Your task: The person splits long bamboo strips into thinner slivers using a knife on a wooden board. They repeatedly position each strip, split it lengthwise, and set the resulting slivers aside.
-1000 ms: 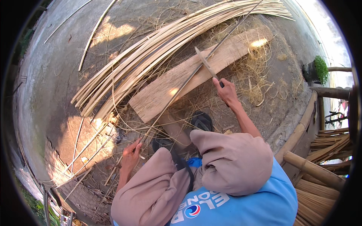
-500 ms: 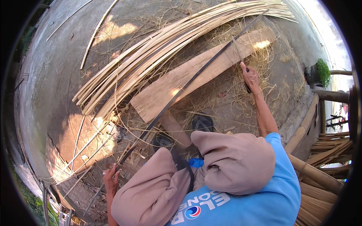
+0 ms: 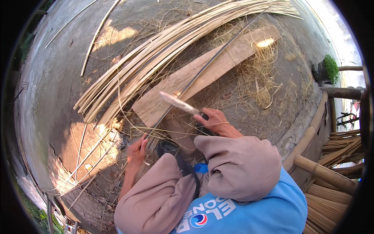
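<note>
My right hand [image 3: 216, 121] is closed round the dark handle of a knife [image 3: 180, 103]. Its blade points up and left, over a long, dark bamboo strip [image 3: 212, 59]. The strip slants across a wooden plank [image 3: 233, 56]. At the strip's near end, my left hand [image 3: 135, 152] grips it between thumb and fingers, left of my knees. Whether the blade touches the strip I cannot tell. Thin, pale shavings [image 3: 165, 136] curl between my two hands.
A bundle of long, pale strips [image 3: 159, 52] lies beyond the plank. Loose fibres [image 3: 257, 85] are heaped at its right. A bamboo rail [image 3: 311, 124] and stacked strips [image 3: 327, 206] are on my right. Single strips [image 3: 102, 31] lie at the far left.
My right hand has come back from the plank's far end toward my knees, bringing the knife. My left hand has moved up and right along the strip.
</note>
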`<state>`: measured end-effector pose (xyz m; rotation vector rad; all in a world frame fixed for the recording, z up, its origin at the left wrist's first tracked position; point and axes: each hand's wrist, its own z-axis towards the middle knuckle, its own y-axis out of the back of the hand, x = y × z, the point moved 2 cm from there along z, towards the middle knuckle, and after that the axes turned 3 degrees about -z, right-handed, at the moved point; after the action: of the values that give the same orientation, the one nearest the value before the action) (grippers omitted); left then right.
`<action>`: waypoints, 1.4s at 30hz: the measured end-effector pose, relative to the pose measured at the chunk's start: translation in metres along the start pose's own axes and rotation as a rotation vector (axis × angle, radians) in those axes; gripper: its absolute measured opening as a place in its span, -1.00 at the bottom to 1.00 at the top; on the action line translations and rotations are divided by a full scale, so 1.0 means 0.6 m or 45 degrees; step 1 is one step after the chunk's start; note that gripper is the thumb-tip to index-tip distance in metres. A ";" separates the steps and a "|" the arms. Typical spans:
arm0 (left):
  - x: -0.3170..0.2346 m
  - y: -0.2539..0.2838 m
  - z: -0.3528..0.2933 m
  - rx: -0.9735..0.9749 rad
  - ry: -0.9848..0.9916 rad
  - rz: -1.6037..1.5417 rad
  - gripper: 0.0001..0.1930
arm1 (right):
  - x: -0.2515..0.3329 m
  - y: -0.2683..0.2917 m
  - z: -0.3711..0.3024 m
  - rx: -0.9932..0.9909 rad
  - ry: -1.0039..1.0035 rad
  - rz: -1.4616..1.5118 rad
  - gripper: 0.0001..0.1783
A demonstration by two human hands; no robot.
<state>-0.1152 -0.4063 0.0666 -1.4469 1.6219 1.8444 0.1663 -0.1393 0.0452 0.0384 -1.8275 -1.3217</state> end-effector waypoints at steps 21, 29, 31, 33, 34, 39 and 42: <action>0.019 0.073 -0.068 0.352 0.454 0.295 -0.58 | -0.247 0.270 0.175 -0.314 -0.673 0.207 -0.20; -0.032 -0.077 0.003 0.002 0.184 0.681 -0.54 | 0.047 0.028 -0.013 0.195 0.147 0.023 -0.32; -0.019 -0.071 -0.005 -0.006 0.137 0.683 -0.56 | -0.015 0.087 0.021 0.181 -0.033 -0.095 -0.30; 0.015 -0.047 -0.034 -0.085 0.070 0.738 -0.57 | -0.119 0.160 0.114 -0.090 -0.544 0.187 -0.25; 0.006 -0.054 -0.029 -0.051 0.050 0.676 -0.58 | -0.181 0.220 0.137 -0.182 -0.609 0.046 -0.25; 0.000 -0.044 -0.034 0.030 0.159 0.515 -0.58 | -0.069 0.152 0.075 0.105 -0.249 -0.124 -0.26; 0.045 0.007 -0.093 0.122 0.248 0.633 -0.62 | -0.061 0.109 0.064 0.169 -0.109 -0.100 -0.27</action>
<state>-0.1037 -0.4662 0.0548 -1.2970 2.3010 1.8722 0.1928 -0.0643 0.0715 0.1273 -2.0026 -1.2714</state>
